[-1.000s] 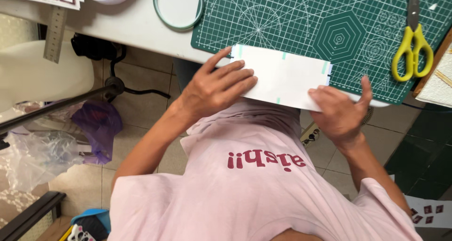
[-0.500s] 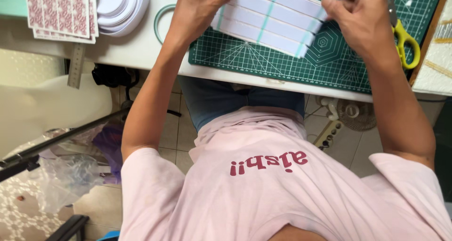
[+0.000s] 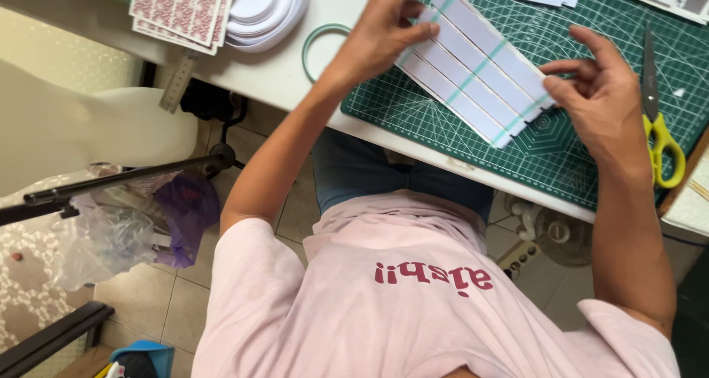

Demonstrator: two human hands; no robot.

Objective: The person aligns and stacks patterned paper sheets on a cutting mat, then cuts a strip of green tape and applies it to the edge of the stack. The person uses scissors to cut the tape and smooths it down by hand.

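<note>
Head view, looking down past a pink shirt to a white table edge. Green cutting mat (image 3: pixel 443 119) fills the upper right of the frame. On it lies a sheet of white strips (image 3: pixel 473 64) joined by two pale green tape lines; its long axis runs diagonally from upper centre down toward the right.

Left hand (image 3: pixel 384 31) sits at the sheet's upper-left end, fingers spread and pressing flat on the strips, thumb at the near edge. Right hand (image 3: pixel 602 101) is at the lower-right end, thumb and forefinger closed narrow on the sheet's corner, remaining fingers curled loosely above. Both hands touch the sheet, one at each end of the long axis; neither is clearly nearer.

Just right of the right hand: scissors with yellow handles (image 3: pixel 657 127), blades pointing to the top of the frame. Upper left: patterned cards (image 3: pixel 181 9), white tape rolls (image 3: pixel 266 9), a green ring (image 3: pixel 321 49), a metal ruler (image 3: pixel 177 83) overhanging the table edge.
</note>
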